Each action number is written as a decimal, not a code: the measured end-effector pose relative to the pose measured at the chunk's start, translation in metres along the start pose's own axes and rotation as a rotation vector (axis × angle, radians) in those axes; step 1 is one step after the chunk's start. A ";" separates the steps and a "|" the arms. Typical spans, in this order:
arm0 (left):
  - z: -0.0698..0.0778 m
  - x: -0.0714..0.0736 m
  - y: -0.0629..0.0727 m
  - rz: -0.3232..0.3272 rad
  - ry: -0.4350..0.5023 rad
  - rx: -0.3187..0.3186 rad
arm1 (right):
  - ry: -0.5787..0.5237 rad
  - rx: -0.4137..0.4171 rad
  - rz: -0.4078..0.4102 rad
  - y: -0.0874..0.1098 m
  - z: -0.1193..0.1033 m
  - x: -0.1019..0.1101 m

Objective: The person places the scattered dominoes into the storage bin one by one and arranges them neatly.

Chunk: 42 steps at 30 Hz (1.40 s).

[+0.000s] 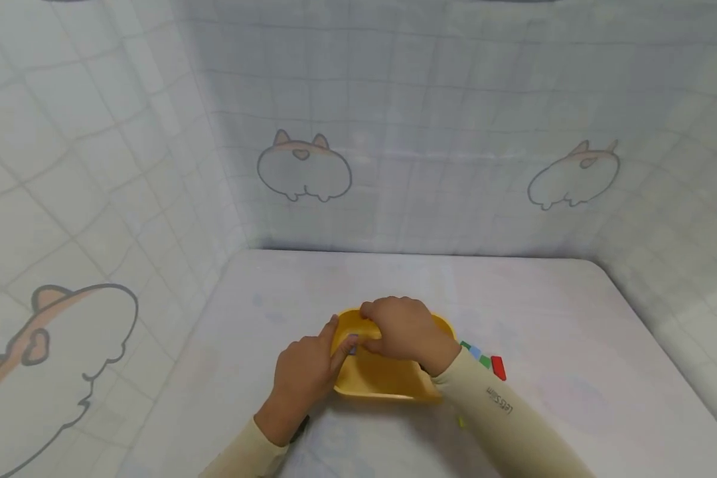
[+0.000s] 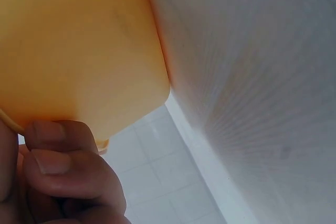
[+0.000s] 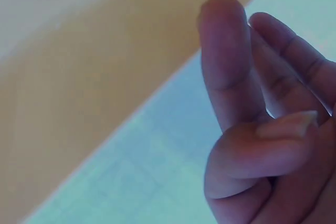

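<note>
A yellow plastic bin (image 1: 382,382) stands at the middle of the white table. My left hand (image 1: 305,368) grips its left rim, thumb inside and curled fingers (image 2: 73,171) against the outer wall in the left wrist view. A small bluish-purple block (image 1: 353,346) shows inside the bin beside the left thumb tip. My right hand (image 1: 403,332) reaches over the bin from the right, its fingers bent toward the far rim. In the right wrist view, its thumb (image 3: 262,150) and fingers are apart, with nothing between them.
Right of the bin lie a green block (image 1: 485,361), a light blue block (image 1: 475,352) and a red block (image 1: 498,368). A yellow-green piece (image 1: 461,422) peeks out by the right sleeve. Pale checked cloth (image 1: 418,166) walls the table at the back and sides.
</note>
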<state>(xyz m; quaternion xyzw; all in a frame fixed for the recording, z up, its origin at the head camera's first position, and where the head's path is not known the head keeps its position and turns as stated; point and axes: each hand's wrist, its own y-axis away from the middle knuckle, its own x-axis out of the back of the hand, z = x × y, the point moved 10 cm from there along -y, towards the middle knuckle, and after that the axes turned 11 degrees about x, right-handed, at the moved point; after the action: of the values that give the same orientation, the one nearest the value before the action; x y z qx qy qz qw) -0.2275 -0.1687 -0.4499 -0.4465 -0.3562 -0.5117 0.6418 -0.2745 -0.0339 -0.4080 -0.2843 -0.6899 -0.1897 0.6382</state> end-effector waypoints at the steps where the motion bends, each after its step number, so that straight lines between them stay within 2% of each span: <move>1: -0.001 0.000 -0.001 -0.003 -0.004 0.002 | -0.003 -0.001 0.019 0.004 0.002 0.004; 10: -0.001 0.002 -0.002 -0.005 0.000 -0.002 | 0.022 0.018 0.268 0.054 0.021 0.047; 14: -0.004 0.002 -0.002 -0.005 0.007 0.003 | -0.003 -0.034 0.363 0.077 0.038 0.061; 19: -0.004 0.004 -0.003 0.009 0.017 -0.009 | -0.055 -0.115 0.434 0.105 0.068 0.070; 23: -0.004 0.006 -0.006 0.020 0.017 -0.005 | -0.056 -0.204 0.434 0.127 0.095 0.068; 27: -0.003 0.004 -0.005 -0.002 0.024 -0.005 | -0.082 -0.337 0.362 0.148 0.120 0.052; 30: -0.004 0.002 -0.004 -0.013 0.027 -0.002 | -0.117 -0.398 0.298 0.159 0.131 0.034; 36: -0.007 -0.004 -0.003 -0.058 0.025 0.035 | -0.158 -0.412 0.277 0.169 0.138 0.009; 42: -0.004 -0.007 0.000 -0.075 0.034 0.032 | -0.173 -0.430 0.268 0.175 0.141 -0.003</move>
<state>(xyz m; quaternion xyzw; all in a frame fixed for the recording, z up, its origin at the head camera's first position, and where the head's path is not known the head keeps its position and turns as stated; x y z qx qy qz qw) -0.2290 -0.1704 -0.4574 -0.4139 -0.3699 -0.5372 0.6351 -0.2725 0.1883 -0.4448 -0.5175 -0.6418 -0.2207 0.5212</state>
